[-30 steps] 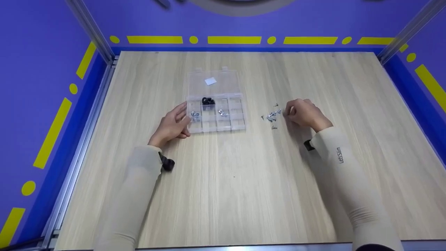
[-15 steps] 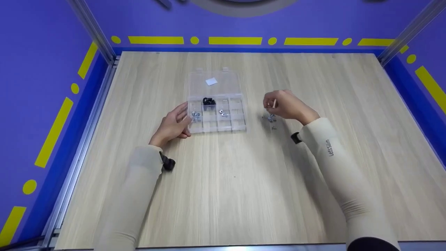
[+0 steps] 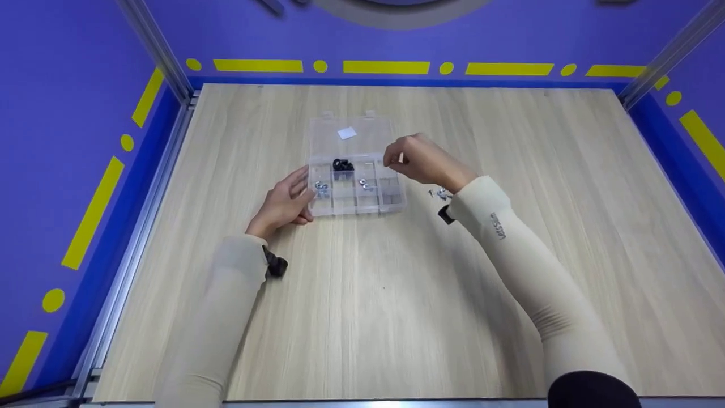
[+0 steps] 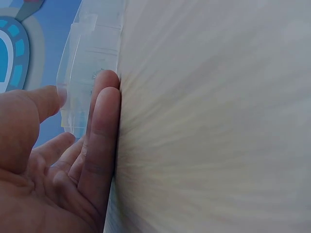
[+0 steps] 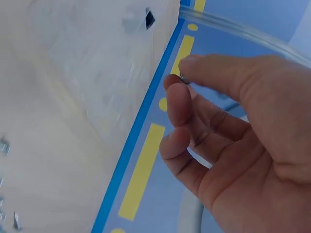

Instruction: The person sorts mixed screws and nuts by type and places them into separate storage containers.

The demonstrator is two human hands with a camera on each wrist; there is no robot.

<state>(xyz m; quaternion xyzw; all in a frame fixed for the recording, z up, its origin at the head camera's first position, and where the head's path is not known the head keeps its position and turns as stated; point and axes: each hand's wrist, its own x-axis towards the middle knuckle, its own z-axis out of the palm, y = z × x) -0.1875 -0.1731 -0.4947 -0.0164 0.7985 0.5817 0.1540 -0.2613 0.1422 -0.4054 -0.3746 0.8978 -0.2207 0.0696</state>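
Observation:
A clear plastic compartment box (image 3: 368, 205) lies with its lid folded back on the table. My left hand (image 3: 281, 205) holds its left side; in the left wrist view the thumb (image 4: 48, 101) touches the box wall and the fingers lie along the tabletop. Over the box's right-hand compartments is my right hand (image 3: 422, 161). Its thumb and index finger pinch a small metal screw (image 5: 184, 78), mostly covered by the fingertips. Black parts (image 3: 342, 165) fill one back compartment. Small silver pieces (image 3: 322, 187) sit in a left compartment, and others (image 3: 363, 183) right of the middle.
Several loose screws (image 3: 440, 194) lie on the table right of the box, partly hidden by the right wrist. A white slip (image 3: 346, 133) is in the lid. Blue walls with yellow marks (image 3: 386, 67) enclose the table on the back and sides.
From beside the loose screws, my right hand has moved left, over them, to the box's right side. The left hand stays on the box.

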